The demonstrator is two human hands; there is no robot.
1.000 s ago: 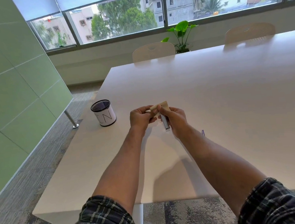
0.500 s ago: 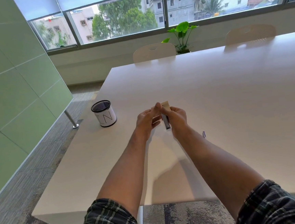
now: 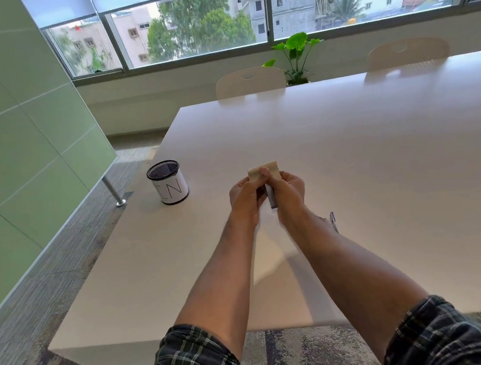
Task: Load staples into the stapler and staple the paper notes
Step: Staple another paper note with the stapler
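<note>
Both hands meet above the white table [image 3: 347,149], a little in front of me. My right hand [image 3: 290,195] grips a small grey stapler [image 3: 271,198], which points down between the palms. A small stack of pale yellow paper notes [image 3: 270,169] sticks up above the fingers. My left hand [image 3: 245,196] pinches the notes at their left edge, thumb and fingertips on the paper. The stapler's mouth and the lower part of the notes are hidden by the fingers. Whether the notes sit inside the stapler, I cannot tell.
A black mesh cup with a white label [image 3: 168,183] stands on the table left of my hands. A small blue-and-white object [image 3: 332,219] lies on the table beside my right forearm. Two pale chairs [image 3: 249,82] and a potted plant [image 3: 295,52] stand beyond the far edge.
My left hand has closed in against my right hand and now pinches the notes. The notes have turned so their face shows again after being edge-on half a second ago.
</note>
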